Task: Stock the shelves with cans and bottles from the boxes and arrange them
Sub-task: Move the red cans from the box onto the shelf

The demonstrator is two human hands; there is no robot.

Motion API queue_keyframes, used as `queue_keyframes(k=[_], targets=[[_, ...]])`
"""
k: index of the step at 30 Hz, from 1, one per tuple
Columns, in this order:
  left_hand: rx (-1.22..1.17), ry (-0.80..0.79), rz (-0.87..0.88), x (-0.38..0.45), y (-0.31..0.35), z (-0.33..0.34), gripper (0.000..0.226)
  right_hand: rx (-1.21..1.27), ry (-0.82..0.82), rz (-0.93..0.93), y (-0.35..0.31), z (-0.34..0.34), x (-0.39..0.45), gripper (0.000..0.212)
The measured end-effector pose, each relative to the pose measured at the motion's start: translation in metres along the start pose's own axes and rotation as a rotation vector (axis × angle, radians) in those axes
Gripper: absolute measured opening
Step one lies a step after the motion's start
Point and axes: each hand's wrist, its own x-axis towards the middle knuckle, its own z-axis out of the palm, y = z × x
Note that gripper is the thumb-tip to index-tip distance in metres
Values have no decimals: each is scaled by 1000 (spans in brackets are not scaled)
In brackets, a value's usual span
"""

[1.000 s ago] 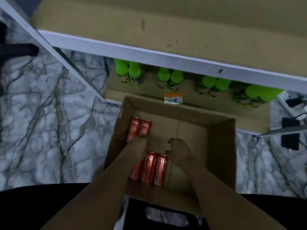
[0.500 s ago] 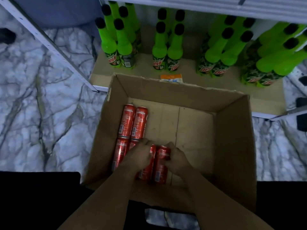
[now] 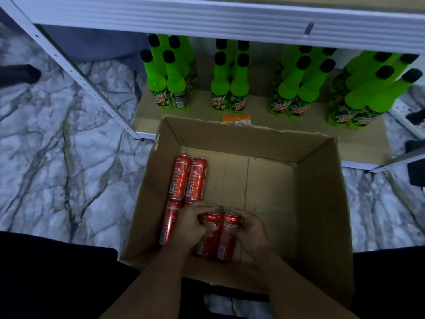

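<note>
five red cans lie in the cardboard box; left hand grips one can, right hand grips its neighbour, fingers curled.

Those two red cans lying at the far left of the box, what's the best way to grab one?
Probably from above, fingers wrapped across the middle of the far-left can. It lies on its side on the box floor, long axis pointing away, touching its neighbour on the right, with little room by the left wall. Roll it away from its neighbour first.

Bare forearms, dark trousers.
</note>
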Motion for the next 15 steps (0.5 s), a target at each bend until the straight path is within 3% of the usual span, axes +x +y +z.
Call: queue_keyframes(k=[7,15], targets=[[3,-39,-28,0,40,-15,56,200,-39,-15,-57,-26,-29,46],[4,9,186,-52,218,-85,55,36,-81,-141,-214,-94,-118,50]])
